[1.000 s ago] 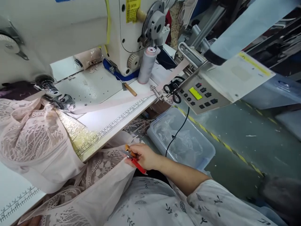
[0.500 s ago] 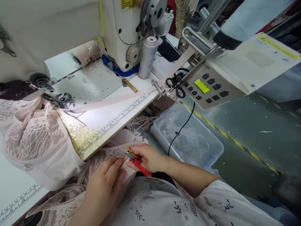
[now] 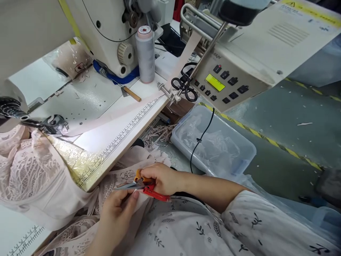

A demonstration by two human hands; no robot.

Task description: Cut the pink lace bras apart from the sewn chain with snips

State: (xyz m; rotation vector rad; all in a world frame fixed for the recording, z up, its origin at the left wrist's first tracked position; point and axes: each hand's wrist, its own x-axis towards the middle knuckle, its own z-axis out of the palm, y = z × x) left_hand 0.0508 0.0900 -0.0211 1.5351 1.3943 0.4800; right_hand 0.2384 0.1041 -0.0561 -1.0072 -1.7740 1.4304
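Observation:
My right hand is closed round small scissors with orange and red handles, the blades pointing left. Just left of it, my left hand pinches the edge of a pale pink garment close under the blades. The fabric hangs over my lap, below the table edge. A bra cup with lace, in the same pale pink, lies on the table by the sewing machine's presser foot. My left fingertips are partly hidden by the blades and the cloth.
A thread cone and a wooden-handled tool stand and lie by the sewing machine. A tape feeder overhangs the table's right end. Below is a clear plastic bin holding plastic bags, with a black cable across it.
The view has shifted and turned. The scissors have moved left over my left fingers, with the blades showing more apart. My left thumb now presses on the cloth.

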